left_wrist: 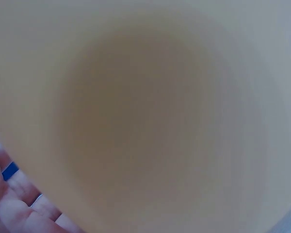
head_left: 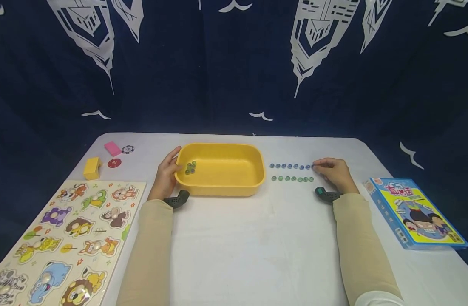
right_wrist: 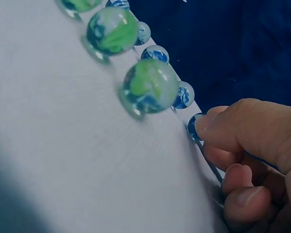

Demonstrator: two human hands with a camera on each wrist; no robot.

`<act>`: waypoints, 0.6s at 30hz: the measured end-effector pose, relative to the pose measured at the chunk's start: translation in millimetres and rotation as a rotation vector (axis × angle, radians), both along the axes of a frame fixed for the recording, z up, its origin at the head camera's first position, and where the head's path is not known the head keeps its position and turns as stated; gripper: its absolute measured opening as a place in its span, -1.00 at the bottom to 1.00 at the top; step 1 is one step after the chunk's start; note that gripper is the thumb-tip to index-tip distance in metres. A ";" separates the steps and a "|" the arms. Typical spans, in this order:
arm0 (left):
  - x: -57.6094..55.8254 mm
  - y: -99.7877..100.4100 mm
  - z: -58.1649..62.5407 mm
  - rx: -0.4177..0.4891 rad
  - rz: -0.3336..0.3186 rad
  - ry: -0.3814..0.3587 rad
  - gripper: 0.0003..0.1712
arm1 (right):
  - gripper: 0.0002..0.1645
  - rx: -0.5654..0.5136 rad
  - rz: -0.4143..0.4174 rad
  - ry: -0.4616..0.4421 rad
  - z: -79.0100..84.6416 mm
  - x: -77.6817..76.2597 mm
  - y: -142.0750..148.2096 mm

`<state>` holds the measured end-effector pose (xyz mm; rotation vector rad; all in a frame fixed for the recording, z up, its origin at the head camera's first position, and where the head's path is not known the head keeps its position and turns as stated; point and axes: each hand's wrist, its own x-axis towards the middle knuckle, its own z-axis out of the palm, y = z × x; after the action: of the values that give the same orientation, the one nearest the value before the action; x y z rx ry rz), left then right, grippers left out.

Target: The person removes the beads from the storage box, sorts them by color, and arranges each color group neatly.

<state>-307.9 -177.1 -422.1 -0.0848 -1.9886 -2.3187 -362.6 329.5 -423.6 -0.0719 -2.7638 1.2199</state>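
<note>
My left hand grips the left end of a yellow plastic tray, with the thumb over its rim. Several green and blue marbles lie in the tray beside that thumb. To the right of the tray, blue marbles form a back row and green marbles a front row. My right hand pinches a blue marble between thumb and forefinger at the right end of the back row. The tray's blurred wall fills most of the left wrist view.
An animal peg puzzle board covers the left side. Behind it are a yellow block, a pink block, a red chip and a black-and-white chip. A blue-and-yellow game box lies at the right edge.
</note>
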 end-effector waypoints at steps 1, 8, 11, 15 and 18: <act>0.2 0.0 0.1 -0.001 -0.002 0.000 -0.14 | -0.58 -0.014 0.003 0.002 0.5 0.1 0.2; 0.7 -1.1 1.8 0.000 -0.002 0.007 -0.14 | -0.51 -0.148 0.012 0.073 25.2 2.0 -6.1; 0.5 -1.3 1.8 -0.002 0.002 0.012 -0.14 | -0.52 -0.150 0.036 0.133 45.9 3.8 -16.8; -0.3 -1.3 0.8 0.010 0.005 0.006 -0.13 | -0.61 -0.142 0.123 0.181 73.0 8.8 -39.8; -0.6 -1.4 0.3 0.012 0.009 -0.001 -0.13 | -0.71 -0.154 0.234 0.203 88.6 11.3 -63.0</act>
<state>-308.5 -178.4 -421.8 -0.0744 -1.9708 -2.3255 -351.2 266.5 -335.0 0.3511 -2.5535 1.4063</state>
